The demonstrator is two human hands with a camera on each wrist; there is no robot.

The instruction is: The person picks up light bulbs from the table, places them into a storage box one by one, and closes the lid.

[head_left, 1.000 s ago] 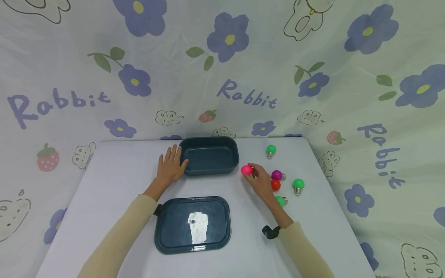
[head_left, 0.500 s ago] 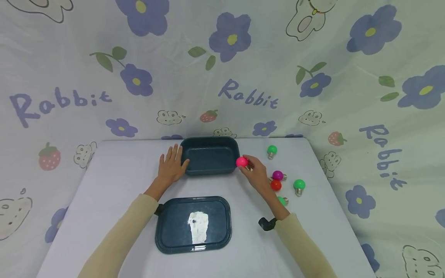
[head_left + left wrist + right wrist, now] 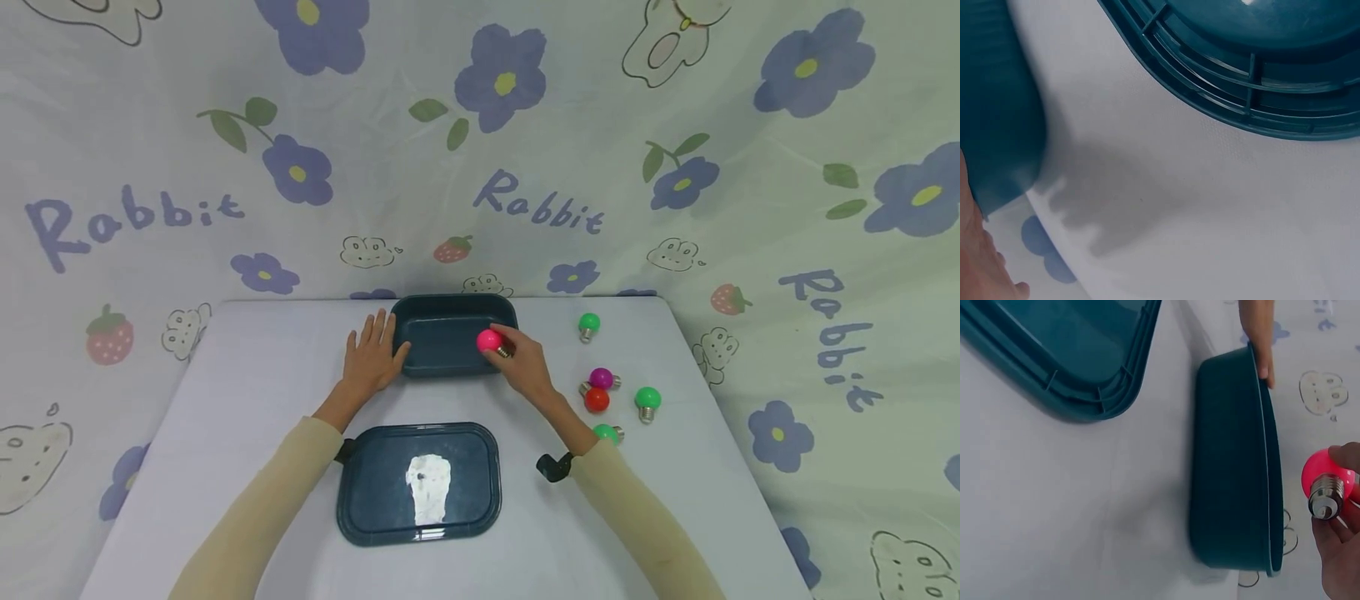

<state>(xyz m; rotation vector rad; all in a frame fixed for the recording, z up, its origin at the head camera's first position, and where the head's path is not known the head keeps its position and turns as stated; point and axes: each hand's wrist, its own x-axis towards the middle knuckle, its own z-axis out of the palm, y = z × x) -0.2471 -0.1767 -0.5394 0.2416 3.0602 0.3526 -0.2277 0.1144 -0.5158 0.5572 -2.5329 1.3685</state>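
Observation:
My right hand [image 3: 524, 363] pinches a pink light bulb [image 3: 489, 340] over the right part of a dark teal box [image 3: 450, 371]. In the right wrist view the pink bulb [image 3: 1317, 467] shows its metal screw base, with fingers around it. My left hand [image 3: 367, 357] lies with straight, spread fingers against the box's left end, its thumb at the rim. Only part of the left hand [image 3: 982, 256] shows in the left wrist view, beside the box wall [image 3: 1004, 106].
A teal lid [image 3: 420, 521] lies in front of the box. To the right lie a purple bulb [image 3: 601, 378], a red bulb [image 3: 597, 401] and green bulbs, one at the back [image 3: 589, 322], one farther right [image 3: 648, 399] and one nearer [image 3: 606, 432]. A printed curtain hangs behind the table.
My right hand has carried the pink bulb leftward and away from me, from beside the box to over it. The left hand has stayed at the box's left end.

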